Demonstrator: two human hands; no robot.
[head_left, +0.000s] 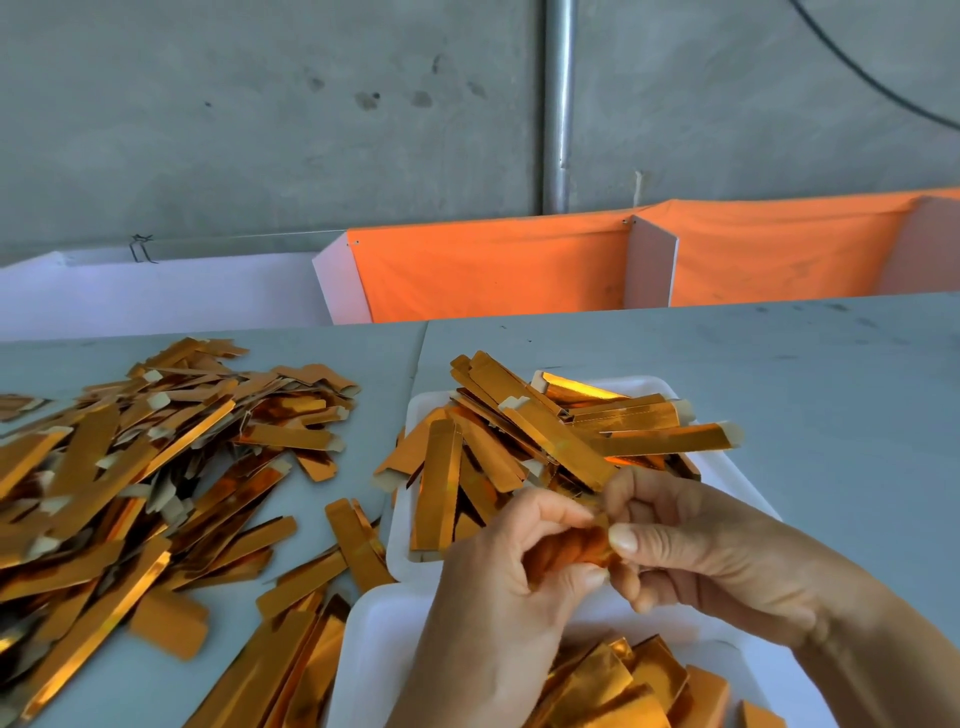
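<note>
Though under strips (156, 467), table (831, 395), concrete wall (260, 130).

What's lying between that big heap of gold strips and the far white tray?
A few stray gold strips on the grey table, seen in the head view.

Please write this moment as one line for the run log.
left hand: pinches gold strip | right hand: pinches same strip | far white tray: holds more strips | loose pile: on table, left side
</note>
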